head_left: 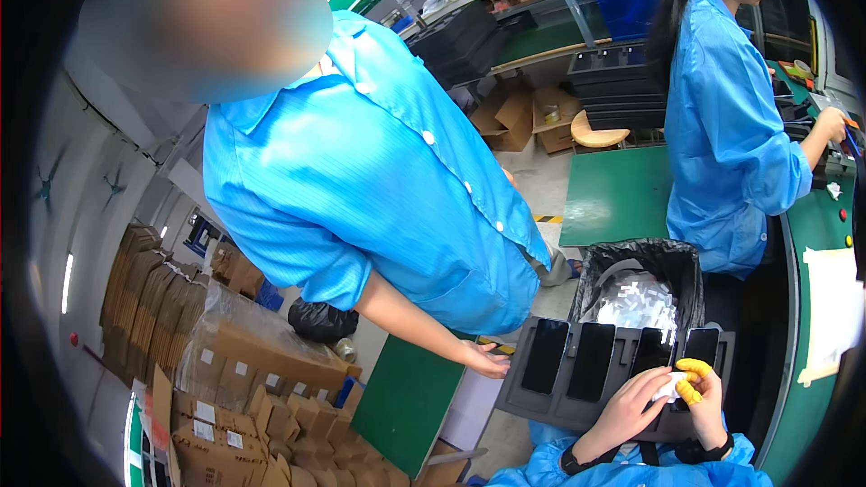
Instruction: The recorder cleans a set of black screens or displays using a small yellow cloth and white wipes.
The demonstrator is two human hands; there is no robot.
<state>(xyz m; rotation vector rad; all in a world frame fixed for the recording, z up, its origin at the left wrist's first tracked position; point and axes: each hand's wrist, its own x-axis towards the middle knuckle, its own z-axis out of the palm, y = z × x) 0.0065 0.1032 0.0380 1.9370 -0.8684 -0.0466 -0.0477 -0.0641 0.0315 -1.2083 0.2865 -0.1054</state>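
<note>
L hand point(622, 410) & R hand point(708, 399) (w/ yellow finger cots point(693, 367)), fingers curled in close, both pinch a white wad point(668, 389) over dark tray point(559, 409) w/ blk phones point(591, 362).

Bright yellow covers point(693, 367) cap fingers of your right hand point(705, 390), and the wad point(668, 387) between it and your left hand point(630, 404) is white. Your wristbands point(571, 461) are black, your sleeves point(534, 467) light blue. Beneath your hands, the tray point(544, 404) is dark grey, its phones point(591, 361) glossy black. Beyond them, a black bag point(686, 261) holds silvery-white scraps point(637, 299). Left of your hands, you see a bright blue coat point(379, 162), finely striped, with white buttons point(428, 137).
</note>
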